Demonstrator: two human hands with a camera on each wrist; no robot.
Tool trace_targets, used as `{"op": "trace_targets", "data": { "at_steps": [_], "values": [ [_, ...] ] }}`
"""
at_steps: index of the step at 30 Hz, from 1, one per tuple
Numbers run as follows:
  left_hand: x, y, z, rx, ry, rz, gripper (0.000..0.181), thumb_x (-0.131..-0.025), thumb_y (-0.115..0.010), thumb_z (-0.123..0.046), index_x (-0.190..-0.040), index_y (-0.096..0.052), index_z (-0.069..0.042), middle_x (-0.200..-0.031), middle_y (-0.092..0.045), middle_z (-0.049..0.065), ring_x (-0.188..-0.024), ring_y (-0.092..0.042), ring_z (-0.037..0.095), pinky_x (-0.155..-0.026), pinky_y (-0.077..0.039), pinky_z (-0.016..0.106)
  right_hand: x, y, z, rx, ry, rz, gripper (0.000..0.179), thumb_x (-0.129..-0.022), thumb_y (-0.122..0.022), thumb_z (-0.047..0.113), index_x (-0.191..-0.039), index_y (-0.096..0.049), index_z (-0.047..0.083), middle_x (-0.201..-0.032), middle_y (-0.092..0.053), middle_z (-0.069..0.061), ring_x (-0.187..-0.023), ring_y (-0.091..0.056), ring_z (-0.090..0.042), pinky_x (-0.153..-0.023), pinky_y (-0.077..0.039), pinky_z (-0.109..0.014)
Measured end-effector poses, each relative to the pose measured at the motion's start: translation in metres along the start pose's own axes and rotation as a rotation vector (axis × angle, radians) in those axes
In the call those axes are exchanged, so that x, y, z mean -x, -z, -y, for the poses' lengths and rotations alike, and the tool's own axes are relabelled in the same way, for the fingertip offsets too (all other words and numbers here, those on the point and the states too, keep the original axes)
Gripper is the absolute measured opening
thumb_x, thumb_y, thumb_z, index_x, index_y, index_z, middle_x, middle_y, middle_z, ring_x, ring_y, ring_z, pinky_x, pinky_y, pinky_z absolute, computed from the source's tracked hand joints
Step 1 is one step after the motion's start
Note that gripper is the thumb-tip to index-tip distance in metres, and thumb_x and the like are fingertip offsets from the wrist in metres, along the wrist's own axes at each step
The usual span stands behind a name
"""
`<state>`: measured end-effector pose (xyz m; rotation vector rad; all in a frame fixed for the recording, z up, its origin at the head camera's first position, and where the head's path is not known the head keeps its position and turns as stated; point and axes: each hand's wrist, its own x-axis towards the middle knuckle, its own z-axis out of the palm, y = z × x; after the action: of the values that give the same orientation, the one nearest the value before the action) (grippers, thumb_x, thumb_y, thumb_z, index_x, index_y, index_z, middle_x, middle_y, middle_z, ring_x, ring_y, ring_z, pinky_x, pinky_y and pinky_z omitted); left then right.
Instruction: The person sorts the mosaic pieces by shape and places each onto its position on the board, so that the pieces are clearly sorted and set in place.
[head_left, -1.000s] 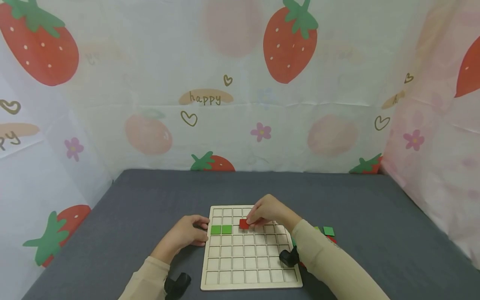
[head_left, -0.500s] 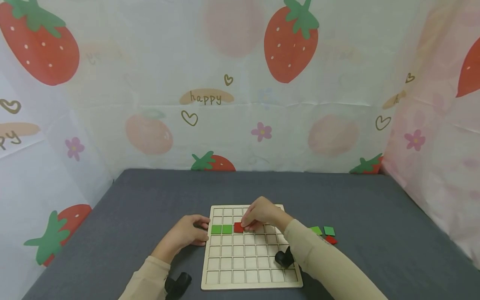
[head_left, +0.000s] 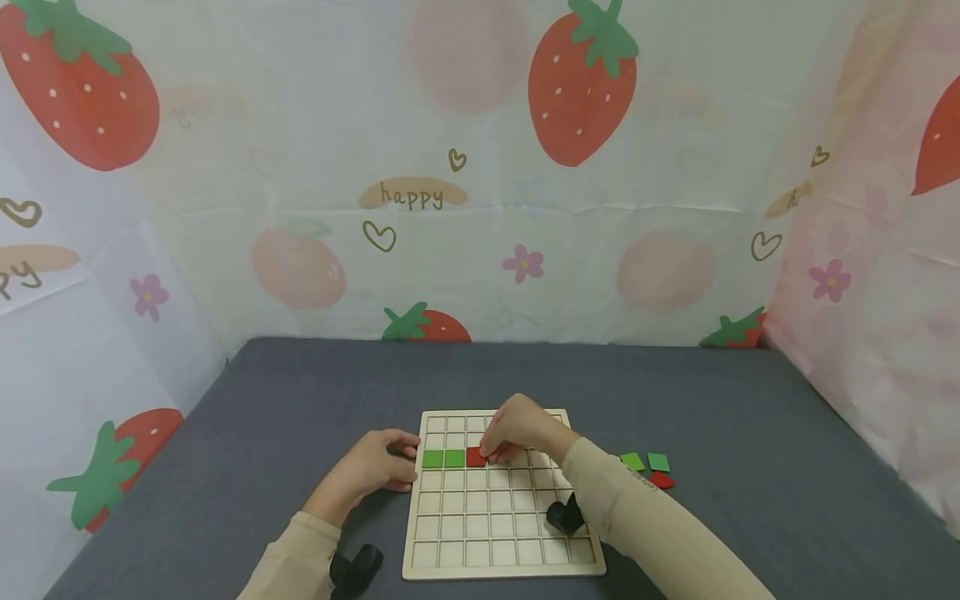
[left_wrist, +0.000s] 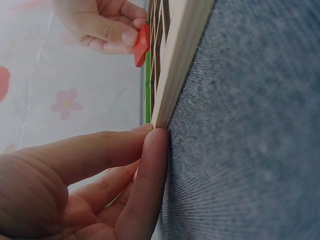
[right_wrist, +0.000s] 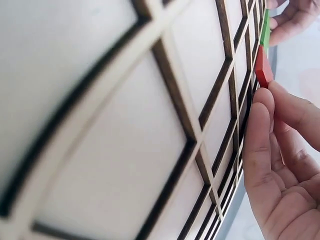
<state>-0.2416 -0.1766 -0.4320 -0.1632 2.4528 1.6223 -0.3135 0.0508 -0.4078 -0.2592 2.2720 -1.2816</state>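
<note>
R hand (head_left: 516, 427) pinching red tile (head_left: 475, 457), tilted, next to 2 green tiles (head_left: 454, 458) on bd (head_left: 487, 529); L hand (head_left: 372, 460), loose, touching bd's L edge

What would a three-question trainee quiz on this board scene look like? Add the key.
1. Fill in: the right grip pinches a ____ tile.
2. How many visible green tiles sit on the board? A) one B) two C) four
3. True or false: the left grip touches the board's left edge.

Key: 1. red; 2. B; 3. true.
</note>
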Motion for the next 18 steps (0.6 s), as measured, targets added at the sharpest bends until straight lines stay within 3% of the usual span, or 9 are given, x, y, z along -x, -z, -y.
{"op": "trace_targets", "data": {
  "at_steps": [18],
  "values": [
    [-0.0002,0.0011,-0.0002,-0.003,-0.009,0.024,0.051,-0.080,-0.070,0.011,-0.129,-0.057,0.008,-0.108,-0.057,0.018,-0.078,-0.062,0.019,-0.067,-0.060,0.034,0.0003,-0.0052,0.0011,0.058,0.008,-0.052,0.005,-0.077,-0.079,-0.003,-0.074,-0.075,-0.003,-0.063,-0.071,-0.008,-0.052,-0.065,-0.011,-0.056,-0.060,-0.027]
  ]
}}
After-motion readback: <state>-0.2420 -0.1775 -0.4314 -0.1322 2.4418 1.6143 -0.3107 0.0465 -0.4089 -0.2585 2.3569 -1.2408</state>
